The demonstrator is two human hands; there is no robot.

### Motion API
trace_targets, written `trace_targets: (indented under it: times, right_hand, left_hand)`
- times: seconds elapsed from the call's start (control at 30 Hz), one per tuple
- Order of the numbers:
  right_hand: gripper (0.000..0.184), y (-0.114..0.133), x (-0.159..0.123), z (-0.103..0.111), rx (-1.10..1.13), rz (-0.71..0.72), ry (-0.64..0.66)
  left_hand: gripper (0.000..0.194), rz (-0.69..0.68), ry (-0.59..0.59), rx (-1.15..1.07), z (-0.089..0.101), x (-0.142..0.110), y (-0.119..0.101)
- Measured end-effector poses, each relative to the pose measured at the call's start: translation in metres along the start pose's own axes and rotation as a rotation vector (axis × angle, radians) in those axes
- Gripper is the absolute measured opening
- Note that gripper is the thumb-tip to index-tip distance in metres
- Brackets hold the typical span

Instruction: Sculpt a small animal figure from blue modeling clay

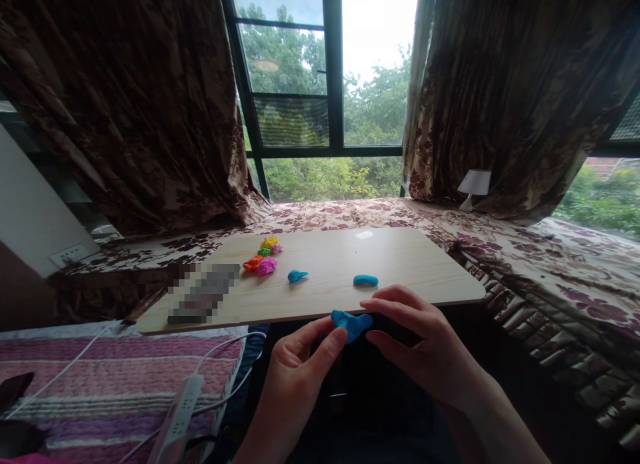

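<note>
Both hands pinch one flattened lump of blue clay [352,324] just below the near edge of a light wooden board [400,271]. My left hand [295,377] grips its left end between thumb and fingers. My right hand [425,347] holds its right end with curled fingers. On the board lie two more blue clay pieces, one with a small tail [297,276] and one oval [365,280]. Farther left sits a cluster of orange, pink, yellow and green clay lumps [263,257].
A blurred dark object [205,294] lies on the board's left part. A white power strip [180,411] with cables rests on a striped pink blanket [90,377]. Floral bedding, brown curtains, a window and a small white lamp [474,184] stand behind.
</note>
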State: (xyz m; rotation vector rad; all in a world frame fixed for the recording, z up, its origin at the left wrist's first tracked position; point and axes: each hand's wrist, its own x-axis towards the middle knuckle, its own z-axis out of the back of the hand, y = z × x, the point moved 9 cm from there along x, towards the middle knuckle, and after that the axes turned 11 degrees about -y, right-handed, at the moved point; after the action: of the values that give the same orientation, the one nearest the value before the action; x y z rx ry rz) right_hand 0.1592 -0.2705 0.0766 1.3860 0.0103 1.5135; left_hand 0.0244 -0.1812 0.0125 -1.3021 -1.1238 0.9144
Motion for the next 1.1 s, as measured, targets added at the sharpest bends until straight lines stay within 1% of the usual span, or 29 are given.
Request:
trace_targets:
  times: [0.07, 0.17, 0.27, 0.37, 0.53, 0.6, 0.67, 0.77, 0.83, 0.9, 0.97, 1.1]
  right_hand:
    - [0.032, 0.001, 0.000, -0.003, -0.010, 0.014, 0.014]
    - [0.027, 0.000, 0.001, -0.002, -0.001, 0.000, -0.005]
    - [0.017, -0.004, 0.002, -0.001, 0.002, -0.037, -0.029]
    - [0.007, -0.005, 0.002, -0.002, -0.019, -0.042, -0.061]
    - [0.013, 0.003, -0.002, 0.004, -0.048, 0.060, -0.222]
    - [0.015, 0.005, -0.004, 0.006, -0.055, 0.086, -0.244]
    - [0.019, 0.004, -0.004, 0.008, -0.044, 0.061, -0.202]
    - [0.029, 0.002, 0.001, 0.010, -0.019, -0.012, -0.113]
    - [0.025, 0.003, 0.006, 0.007, 0.000, -0.033, -0.036]
    - [0.017, 0.006, 0.011, -0.002, 0.014, -0.036, 0.065]
    - [0.012, 0.007, 0.014, -0.010, 0.012, -0.033, 0.137]
    - [0.008, 0.003, 0.015, -0.019, -0.003, -0.042, 0.170]
  left_hand:
    - [0.032, 0.008, -0.002, -0.012, -0.001, 0.000, -0.001]
    - [0.031, 0.008, 0.010, -0.021, -0.002, -0.001, -0.002]
    - [0.030, 0.000, 0.039, -0.014, -0.005, -0.004, -0.005]
    - [0.030, -0.010, 0.046, 0.004, -0.007, -0.006, -0.007]
    - [0.028, -0.031, 0.000, 0.009, -0.002, -0.004, -0.006]
    - [0.026, -0.035, -0.014, 0.016, 0.001, -0.002, -0.003]
    - [0.026, -0.044, 0.005, 0.021, 0.003, -0.001, 0.001]
    - [0.028, -0.071, 0.071, 0.032, 0.000, 0.000, 0.006]
    - [0.027, -0.099, 0.109, 0.045, -0.003, -0.001, 0.006]
    - [0.025, -0.125, 0.145, 0.058, -0.007, -0.002, 0.004]
    - [0.026, -0.136, 0.173, 0.071, -0.010, -0.004, 0.002]
    - [0.029, -0.137, 0.206, 0.095, -0.012, -0.006, -0.001]
